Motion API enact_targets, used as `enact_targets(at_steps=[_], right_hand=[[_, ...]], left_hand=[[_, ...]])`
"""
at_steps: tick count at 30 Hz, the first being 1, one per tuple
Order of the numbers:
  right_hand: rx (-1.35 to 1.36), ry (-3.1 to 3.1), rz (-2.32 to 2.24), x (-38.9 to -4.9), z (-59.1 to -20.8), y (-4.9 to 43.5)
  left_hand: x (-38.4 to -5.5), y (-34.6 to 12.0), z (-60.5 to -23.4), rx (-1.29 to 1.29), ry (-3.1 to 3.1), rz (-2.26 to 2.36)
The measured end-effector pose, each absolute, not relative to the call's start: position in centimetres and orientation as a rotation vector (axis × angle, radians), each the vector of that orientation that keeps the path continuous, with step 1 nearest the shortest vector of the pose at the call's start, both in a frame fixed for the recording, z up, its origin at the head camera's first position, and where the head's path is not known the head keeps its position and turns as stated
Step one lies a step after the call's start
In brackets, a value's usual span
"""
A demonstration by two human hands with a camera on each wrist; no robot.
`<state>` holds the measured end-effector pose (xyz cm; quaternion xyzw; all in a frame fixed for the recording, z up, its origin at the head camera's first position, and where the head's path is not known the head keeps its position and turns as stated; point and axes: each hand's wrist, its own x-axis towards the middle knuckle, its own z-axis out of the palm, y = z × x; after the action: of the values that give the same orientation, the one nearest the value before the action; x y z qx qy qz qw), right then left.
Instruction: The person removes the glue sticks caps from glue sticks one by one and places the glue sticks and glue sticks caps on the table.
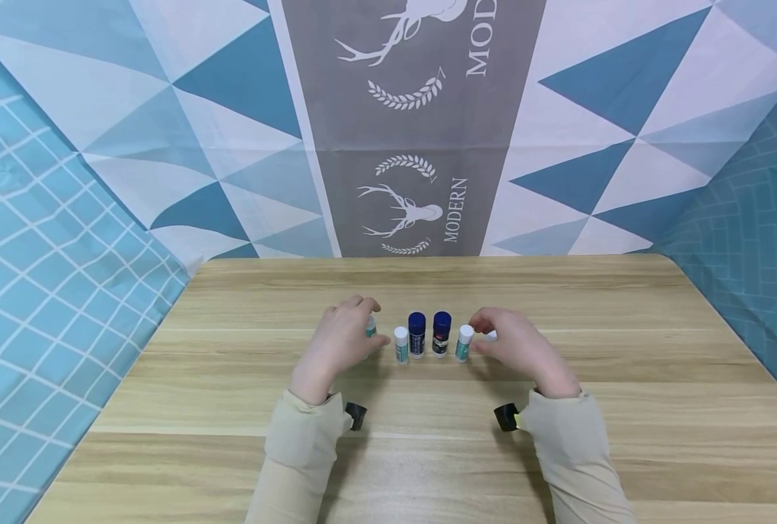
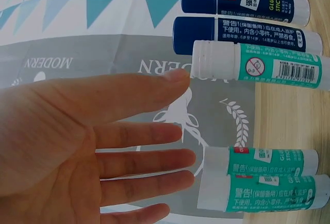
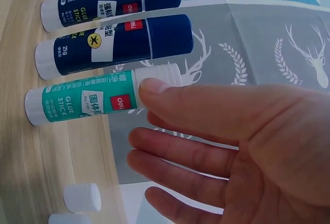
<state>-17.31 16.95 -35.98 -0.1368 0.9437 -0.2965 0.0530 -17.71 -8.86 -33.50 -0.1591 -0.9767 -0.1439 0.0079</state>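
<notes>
My left hand [image 1: 344,336] is just left of a teal glue stick with a white cap [image 1: 401,346], fingers extended and nothing in them. In the left wrist view its thumb points at that cap, and two more teal glue sticks [image 2: 278,193] stand beyond the fingertips. My right hand [image 1: 516,343] is beside another teal glue stick [image 3: 85,99], its thumb overlapping the white cap in the right wrist view; thumb and index finger are apart in the head view. Two dark blue glue sticks [image 1: 417,336] [image 1: 441,335] stand upright between the hands.
Two small white cylinders [image 3: 82,198], like caps, are at the lower left of the right wrist view, partly hidden by the right hand in the head view. The wood-grain table [image 1: 428,458] meets a patterned cloth [image 1: 421,131] at its far edge.
</notes>
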Motion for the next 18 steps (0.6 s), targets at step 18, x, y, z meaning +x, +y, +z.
enact_targets(at_steps=[18], right_hand=[[-0.449,2.879,-0.848,-17.56,-36.37,16.45]], left_hand=[[-17.76,-8.24,-34.03,-0.584,-3.043,-0.451]])
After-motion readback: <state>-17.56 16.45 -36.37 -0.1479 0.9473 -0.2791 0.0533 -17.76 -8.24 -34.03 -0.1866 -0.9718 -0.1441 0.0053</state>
